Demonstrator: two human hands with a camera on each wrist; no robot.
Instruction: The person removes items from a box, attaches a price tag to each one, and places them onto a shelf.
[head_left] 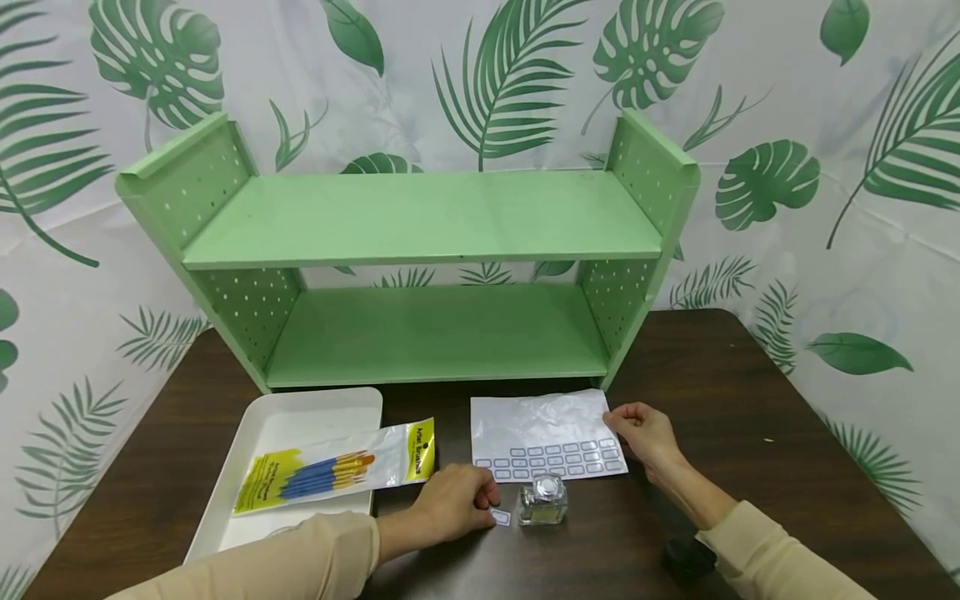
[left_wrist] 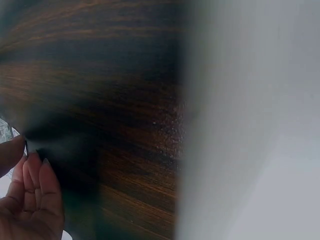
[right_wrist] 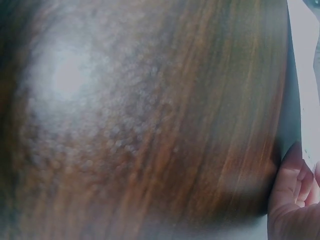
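Between thumb and fingertips my left hand (head_left: 456,500) pinches a small white label (head_left: 500,517) with a blue printed border, low over the table. Just right of that label stands a clear glass bottle (head_left: 542,502) with a faceted stopper. Behind the bottle lies a white sticker sheet (head_left: 540,421), its lower part covered with rows of blue-bordered labels. My right hand (head_left: 651,435) pinches the sheet's right edge. In the left wrist view the left hand (left_wrist: 35,195) shows at the lower left; in the right wrist view the right hand (right_wrist: 295,195) holds the sheet's edge (right_wrist: 305,75).
A white tray (head_left: 307,404) stands at the left, with a packet of artist brushes (head_left: 337,471) lying across it. Behind everything rises a green two-tier shelf (head_left: 427,217). A dark object (head_left: 686,557) lies by the right sleeve on the brown table (head_left: 757,433).
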